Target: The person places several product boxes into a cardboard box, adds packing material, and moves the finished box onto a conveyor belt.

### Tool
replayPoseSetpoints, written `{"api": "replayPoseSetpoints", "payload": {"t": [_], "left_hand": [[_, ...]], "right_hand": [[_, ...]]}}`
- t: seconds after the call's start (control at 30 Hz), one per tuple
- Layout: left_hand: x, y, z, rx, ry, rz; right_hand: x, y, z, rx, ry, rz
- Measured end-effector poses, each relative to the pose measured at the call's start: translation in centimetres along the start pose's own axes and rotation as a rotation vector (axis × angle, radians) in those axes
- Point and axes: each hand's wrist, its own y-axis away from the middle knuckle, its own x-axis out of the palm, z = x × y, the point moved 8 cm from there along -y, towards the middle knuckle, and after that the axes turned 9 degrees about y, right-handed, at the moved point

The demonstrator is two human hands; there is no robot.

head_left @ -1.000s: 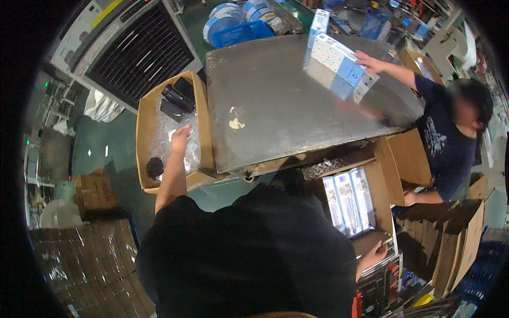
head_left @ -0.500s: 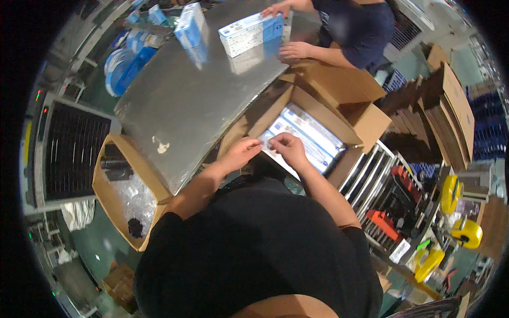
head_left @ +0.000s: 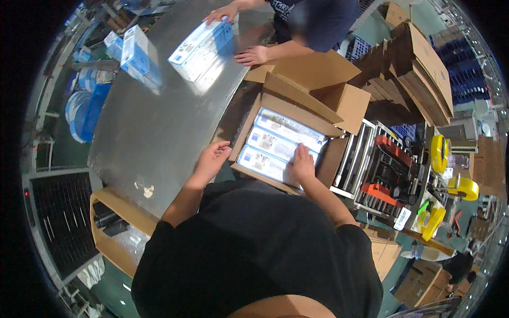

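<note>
I judge this the packing step: my right hand [head_left: 303, 163] lies flat, fingers spread, on the nearest flat box [head_left: 268, 164] inside the open carton [head_left: 289, 139]. My left hand [head_left: 213, 158], loosely curled (holding nothing), touches the carton's nine-o'clock flap. Next: seat the box squarely.

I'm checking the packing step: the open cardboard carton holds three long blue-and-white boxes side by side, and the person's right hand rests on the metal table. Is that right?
Not quite. In the head view the right hand rests on the long blue-and-white boxes inside the open cardboard carton, not on the metal table. The left hand is at the carton's left wall, beside the table edge. Three boxes side by side is correct.
</note>
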Motion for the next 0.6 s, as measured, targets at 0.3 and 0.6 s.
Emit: {"api": "replayPoseSetpoints", "payload": {"t": [0.3, 0.6], "left_hand": [[9.6, -2.9, -2.1, 0.17, -0.541, 0.734], [13.0, -9.9, 1.1, 0.05, -1.103, 0.829]], "right_hand": [[-12.3, 4.3, -10.9, 0.754, -0.242, -0.286], [-10.6, -2.6, -8.4, 0.136, -0.147, -0.305]]}}
